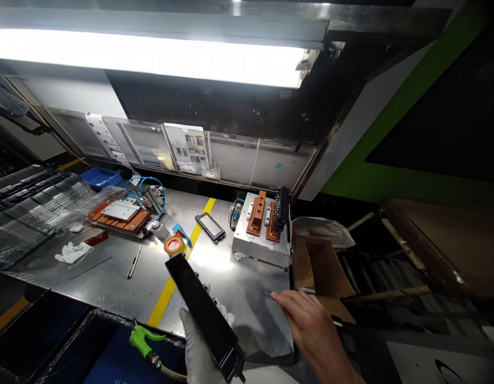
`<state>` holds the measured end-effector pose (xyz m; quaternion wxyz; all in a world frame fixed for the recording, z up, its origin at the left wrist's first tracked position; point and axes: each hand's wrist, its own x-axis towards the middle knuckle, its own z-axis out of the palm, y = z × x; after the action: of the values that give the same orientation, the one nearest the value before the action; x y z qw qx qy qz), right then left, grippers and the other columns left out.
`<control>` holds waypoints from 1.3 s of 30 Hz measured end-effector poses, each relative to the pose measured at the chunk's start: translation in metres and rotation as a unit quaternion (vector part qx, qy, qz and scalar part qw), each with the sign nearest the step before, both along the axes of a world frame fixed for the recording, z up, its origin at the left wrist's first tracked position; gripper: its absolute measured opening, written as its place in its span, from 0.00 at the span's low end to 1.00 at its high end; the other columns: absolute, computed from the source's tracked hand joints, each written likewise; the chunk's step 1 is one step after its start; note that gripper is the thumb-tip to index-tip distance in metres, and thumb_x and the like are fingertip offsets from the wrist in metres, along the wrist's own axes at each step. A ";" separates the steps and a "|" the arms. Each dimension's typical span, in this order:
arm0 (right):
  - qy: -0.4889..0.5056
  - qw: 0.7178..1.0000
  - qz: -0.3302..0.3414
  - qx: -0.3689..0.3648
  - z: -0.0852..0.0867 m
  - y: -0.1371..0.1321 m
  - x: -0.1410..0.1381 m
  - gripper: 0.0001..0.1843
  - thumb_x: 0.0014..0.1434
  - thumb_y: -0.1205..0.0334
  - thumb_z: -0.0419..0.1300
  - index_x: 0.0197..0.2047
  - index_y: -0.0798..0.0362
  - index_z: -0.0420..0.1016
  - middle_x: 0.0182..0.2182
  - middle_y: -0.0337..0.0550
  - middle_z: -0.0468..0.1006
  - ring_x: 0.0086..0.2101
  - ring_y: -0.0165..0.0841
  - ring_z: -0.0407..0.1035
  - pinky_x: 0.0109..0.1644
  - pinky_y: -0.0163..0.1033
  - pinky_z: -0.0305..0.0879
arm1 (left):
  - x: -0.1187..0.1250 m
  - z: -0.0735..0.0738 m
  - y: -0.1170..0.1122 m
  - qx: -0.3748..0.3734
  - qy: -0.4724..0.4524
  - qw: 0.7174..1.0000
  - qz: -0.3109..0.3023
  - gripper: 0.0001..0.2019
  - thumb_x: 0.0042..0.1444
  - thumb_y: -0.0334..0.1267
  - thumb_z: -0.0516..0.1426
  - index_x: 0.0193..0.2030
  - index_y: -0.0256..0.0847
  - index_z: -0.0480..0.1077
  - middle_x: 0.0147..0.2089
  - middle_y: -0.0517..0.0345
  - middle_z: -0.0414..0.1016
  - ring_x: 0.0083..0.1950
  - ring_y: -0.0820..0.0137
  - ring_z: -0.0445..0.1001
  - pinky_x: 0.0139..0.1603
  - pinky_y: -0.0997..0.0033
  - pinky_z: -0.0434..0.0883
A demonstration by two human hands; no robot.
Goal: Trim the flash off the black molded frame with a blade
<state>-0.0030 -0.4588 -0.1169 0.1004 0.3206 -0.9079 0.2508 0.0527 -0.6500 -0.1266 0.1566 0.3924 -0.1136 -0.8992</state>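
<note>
My left hand (197, 346), in a white glove, grips a long flat black plastic part (202, 306) that is tilted over the front of the steel bench. Small clips or tabs stick out at its lower end. My bare right hand (307, 320) is to the right of it, above the bench's right end. Thumb and index finger are pinched together on something thin (266, 292), too faint to identify. The two hands are apart. Beyond the black part lie a roll of orange tape (174, 245) and a black frame with a pale panel (210, 228).
A metal fixture with orange blocks (257, 213) stands at the back right, an orange fixture (121, 216) at the left. A utility knife (134, 261) and white glove (73, 252) lie left. A green air gun (143, 341) hangs in front; a cardboard box (323, 261) stands right.
</note>
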 end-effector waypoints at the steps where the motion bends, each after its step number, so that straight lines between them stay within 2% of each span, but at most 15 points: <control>1: -0.006 1.000 0.010 -0.011 0.002 0.002 -0.002 0.21 0.64 0.78 0.51 0.53 0.48 0.74 0.41 0.42 0.81 0.37 0.35 0.72 0.38 0.40 0.61 | -0.001 0.004 -0.001 0.010 -0.002 1.000 0.007 0.21 0.66 0.53 0.48 0.41 0.43 0.77 0.25 0.61 0.74 0.24 0.73 0.74 0.26 0.74 0.74; 3: -0.007 0.997 0.062 -0.046 0.014 0.000 -0.001 0.21 0.65 0.77 0.52 0.55 0.49 0.72 0.42 0.43 0.80 0.38 0.34 0.72 0.38 0.40 0.62 | -0.004 0.009 -0.002 0.029 -0.016 0.999 0.008 0.21 0.64 0.55 0.50 0.36 0.42 0.76 0.24 0.61 0.74 0.23 0.74 0.73 0.25 0.75 0.74; 6: 0.004 0.984 0.155 -0.085 0.039 -0.011 0.006 0.19 0.65 0.75 0.52 0.55 0.52 0.72 0.40 0.45 0.79 0.36 0.35 0.70 0.38 0.41 0.60 | -0.007 0.011 0.002 0.070 0.010 0.997 -0.029 0.23 0.57 0.60 0.57 0.28 0.41 0.73 0.20 0.62 0.72 0.20 0.73 0.71 0.22 0.74 0.72; 8: 0.015 0.978 0.188 -0.090 0.051 -0.018 0.011 0.18 0.65 0.74 0.52 0.56 0.54 0.72 0.39 0.47 0.79 0.35 0.35 0.68 0.37 0.42 0.59 | -0.008 0.011 0.005 0.088 0.044 0.994 -0.045 0.25 0.54 0.62 0.58 0.24 0.40 0.71 0.18 0.62 0.70 0.20 0.73 0.70 0.23 0.74 0.71; 10: 0.012 0.976 0.203 -0.085 0.056 -0.022 0.012 0.17 0.65 0.73 0.52 0.56 0.55 0.72 0.39 0.47 0.79 0.35 0.35 0.68 0.37 0.42 0.58 | -0.009 0.013 0.008 0.088 0.052 0.994 -0.047 0.27 0.56 0.62 0.57 0.22 0.38 0.70 0.18 0.62 0.70 0.20 0.75 0.70 0.25 0.77 0.70; 17: 0.006 0.976 0.204 -0.076 0.053 -0.022 0.008 0.17 0.66 0.73 0.52 0.54 0.55 0.73 0.38 0.46 0.78 0.33 0.34 0.66 0.37 0.42 0.55 | -0.008 0.019 0.009 0.115 0.061 0.990 -0.050 0.26 0.59 0.59 0.55 0.20 0.40 0.69 0.17 0.61 0.70 0.19 0.75 0.69 0.24 0.76 0.69; 24: 0.006 0.979 0.194 -0.066 0.054 -0.021 0.009 0.17 0.65 0.74 0.51 0.53 0.54 0.73 0.38 0.45 0.78 0.34 0.34 0.66 0.37 0.41 0.55 | -0.011 0.014 0.008 0.116 0.049 0.990 -0.064 0.29 0.62 0.59 0.51 0.20 0.38 0.70 0.17 0.60 0.71 0.20 0.75 0.70 0.26 0.77 0.69; 28: 0.001 0.980 0.189 -0.063 0.055 -0.021 0.008 0.18 0.64 0.75 0.51 0.52 0.53 0.73 0.38 0.44 0.78 0.34 0.33 0.66 0.37 0.41 0.55 | -0.006 0.004 0.010 0.132 0.075 0.982 -0.114 0.31 0.54 0.66 0.55 0.19 0.38 0.70 0.17 0.58 0.70 0.20 0.75 0.70 0.29 0.75 0.71; 30: 0.000 0.981 0.185 -0.061 0.054 -0.022 0.007 0.18 0.65 0.75 0.51 0.52 0.52 0.73 0.37 0.43 0.79 0.33 0.33 0.66 0.36 0.41 0.55 | -0.003 -0.001 0.010 0.133 0.069 0.979 -0.136 0.30 0.51 0.67 0.57 0.21 0.39 0.72 0.18 0.58 0.71 0.22 0.73 0.71 0.31 0.72 0.74; 35: -0.016 0.983 0.172 -0.063 0.048 -0.023 0.002 0.18 0.66 0.74 0.53 0.54 0.51 0.73 0.39 0.43 0.79 0.35 0.34 0.68 0.38 0.42 0.57 | 0.004 -0.015 0.011 0.118 0.082 0.981 -0.130 0.19 0.50 0.55 0.65 0.28 0.39 0.74 0.24 0.60 0.74 0.27 0.71 0.73 0.36 0.69 0.76; 39: -0.021 0.985 0.160 -0.063 0.044 -0.025 -0.002 0.17 0.67 0.73 0.53 0.54 0.50 0.73 0.40 0.43 0.79 0.36 0.34 0.68 0.39 0.42 0.58 | 0.005 -0.024 0.013 0.157 0.092 0.975 -0.132 0.15 0.50 0.49 0.67 0.27 0.40 0.73 0.23 0.62 0.71 0.26 0.73 0.72 0.33 0.72 0.75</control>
<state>-0.0049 -0.4834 -0.0733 0.0599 0.4494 -0.8293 0.3268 0.0575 -0.6374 -0.1506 -0.0168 0.3097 -0.0071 -0.9507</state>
